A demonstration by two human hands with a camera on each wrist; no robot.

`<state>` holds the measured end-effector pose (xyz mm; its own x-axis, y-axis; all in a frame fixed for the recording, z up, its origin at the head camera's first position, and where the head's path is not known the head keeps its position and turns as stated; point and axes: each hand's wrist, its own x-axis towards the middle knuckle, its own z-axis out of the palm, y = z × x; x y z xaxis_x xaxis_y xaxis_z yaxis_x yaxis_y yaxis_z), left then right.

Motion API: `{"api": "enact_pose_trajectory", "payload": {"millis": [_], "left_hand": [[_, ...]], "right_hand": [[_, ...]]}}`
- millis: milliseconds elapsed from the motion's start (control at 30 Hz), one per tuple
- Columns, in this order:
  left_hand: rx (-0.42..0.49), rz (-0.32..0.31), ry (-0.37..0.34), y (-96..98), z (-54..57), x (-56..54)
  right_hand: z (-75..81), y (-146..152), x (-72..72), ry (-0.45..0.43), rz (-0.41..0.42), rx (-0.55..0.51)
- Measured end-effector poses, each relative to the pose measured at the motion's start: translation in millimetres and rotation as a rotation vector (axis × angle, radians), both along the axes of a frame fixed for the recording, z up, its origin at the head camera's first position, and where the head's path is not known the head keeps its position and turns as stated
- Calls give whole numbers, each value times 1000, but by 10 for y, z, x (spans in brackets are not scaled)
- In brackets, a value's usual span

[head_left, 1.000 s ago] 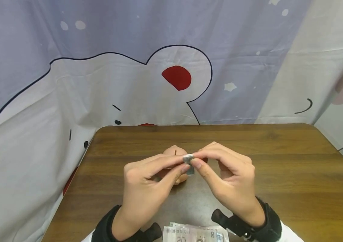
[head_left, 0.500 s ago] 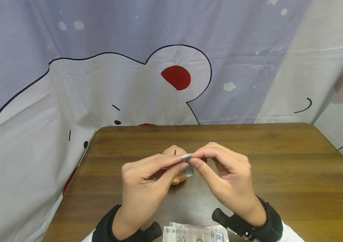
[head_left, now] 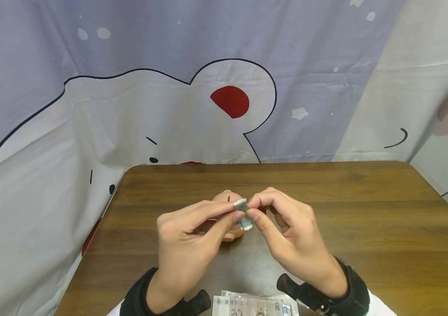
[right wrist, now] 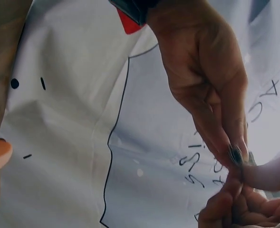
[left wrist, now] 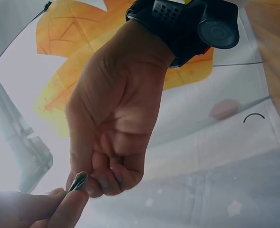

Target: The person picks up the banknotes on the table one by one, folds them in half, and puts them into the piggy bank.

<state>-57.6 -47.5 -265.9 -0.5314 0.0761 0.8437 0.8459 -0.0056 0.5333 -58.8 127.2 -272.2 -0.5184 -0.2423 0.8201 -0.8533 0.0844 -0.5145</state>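
A small, grey-green folded banknote [head_left: 241, 204] is held up between both hands over the middle of the table. My left hand [head_left: 192, 232] pinches its left side between thumb and forefinger. From the right, my right hand [head_left: 291, 232] pinches it the same way, fingertips meeting those of the left. The folded end of the banknote [left wrist: 79, 180] pokes out between the fingertips in the left wrist view. Just behind the hands stands a pinkish-orange piggy bank [head_left: 227, 197] with a dark slot on top, largely hidden by the left hand.
Several pale banknotes [head_left: 255, 305], one printed with 20, lie at the near table edge between the wrists. The brown wooden table [head_left: 385, 219] reaches back to a printed curtain [head_left: 318, 87]. Black bands with cameras sit on both wrists.
The right hand has shifted slightly left and the banknote has tilted, its upper end leaning left. More of the banknote shows between the fingers. Piggy bank and loose notes stay put.
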Motion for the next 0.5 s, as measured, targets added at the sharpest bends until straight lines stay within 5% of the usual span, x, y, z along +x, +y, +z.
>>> {"api": "enact_pose_trajectory", "payload": {"millis": [300,500], "left_hand": [[-26,29,-12,-10,21,-22],[-47,17,-40,2,-16,-56]], "right_hand": [[38,80,-1,-97,-54,94],[7,83,-21,-25,-163,238]]}}
